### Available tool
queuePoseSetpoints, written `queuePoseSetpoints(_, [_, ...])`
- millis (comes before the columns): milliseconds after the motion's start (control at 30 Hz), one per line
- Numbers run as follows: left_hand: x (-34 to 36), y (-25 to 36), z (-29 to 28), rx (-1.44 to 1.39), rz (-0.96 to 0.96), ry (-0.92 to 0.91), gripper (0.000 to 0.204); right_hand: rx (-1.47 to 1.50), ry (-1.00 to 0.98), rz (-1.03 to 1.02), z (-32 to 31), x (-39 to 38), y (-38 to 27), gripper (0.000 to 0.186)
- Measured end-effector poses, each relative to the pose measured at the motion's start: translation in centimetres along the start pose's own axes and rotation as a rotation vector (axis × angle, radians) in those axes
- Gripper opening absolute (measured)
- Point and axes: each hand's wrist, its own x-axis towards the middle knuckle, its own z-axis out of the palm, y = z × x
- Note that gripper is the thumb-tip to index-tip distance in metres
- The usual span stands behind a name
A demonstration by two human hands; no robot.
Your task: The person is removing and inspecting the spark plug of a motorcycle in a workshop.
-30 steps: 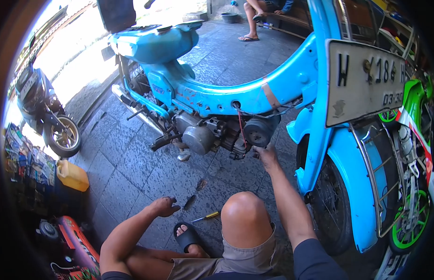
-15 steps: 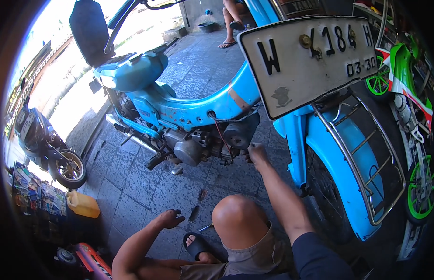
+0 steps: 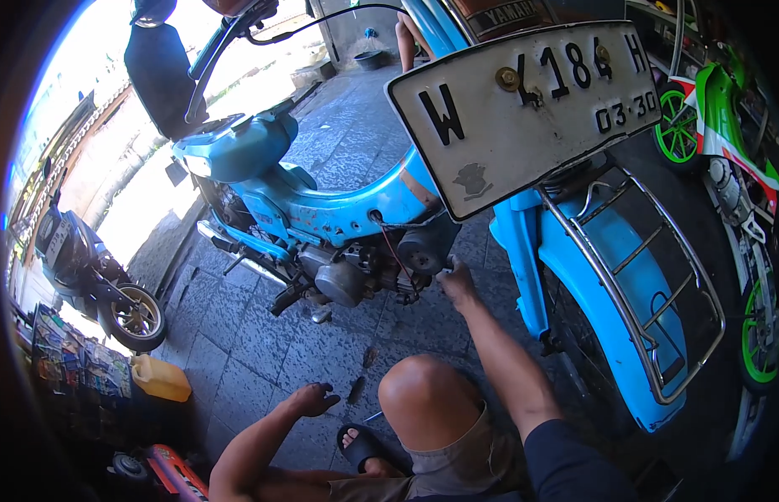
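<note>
A light blue step-through motorcycle [image 3: 318, 205] stands before me, its bare engine [image 3: 339, 283] showing below the frame. My right hand [image 3: 456, 283] reaches forward to the lower right edge of a dark round housing [image 3: 424, 253] beside the engine. Its fingers are curled and partly hidden, and what they grip cannot be made out. A thin red wire [image 3: 394, 247] hangs down next to that housing. My left hand [image 3: 312, 400] hovers near my bent knee, holding nothing, its fingers loosely apart. A thin metal tool [image 3: 372, 416] lies on the paving beside my sandal, mostly hidden.
The licence plate [image 3: 532, 117] and chrome front rack [image 3: 636, 276] jut out at the right. A green and white motorcycle [image 3: 724, 142] stands far right, a dark scooter [image 3: 92, 272] at left. A yellow jerrycan [image 3: 161, 378] sits lower left. Another person's leg [image 3: 406, 43] shows at the back.
The view has shifted slightly, so the motorcycle's plate appears further left. My right hand stays at the dark housing; my left hand still hovers, its fingers a little straighter.
</note>
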Motion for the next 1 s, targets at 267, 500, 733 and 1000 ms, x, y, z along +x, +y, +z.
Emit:
queuePoseSetpoints(267, [0.3, 1.4, -0.1, -0.033, -0.012, -0.017, 0.057, 0.215, -0.208, 0.464, -3.2, 0.0, 1.0, 0.024])
queuePoseSetpoints(500, [-0.7, 2.9, -2.1, -0.112, 0.058, 0.092, 0.051, 0.493, -0.139, 0.401, -7.3, -7.3, -1.0, 0.016])
queuePoseSetpoints(733, [-8.3, 11.1, -14.0, -0.515, 0.326, 0.622, 0.032, 0.481, -0.416, 0.243, -4.7, -12.4, -15.4, 0.023])
queuePoseSetpoints(1000, [-22.7, 16.0, -15.0, -1.092, 0.392, 0.882, 0.046, 0.467, -0.974, 0.154, 2.3, -16.4, -26.5, 0.04])
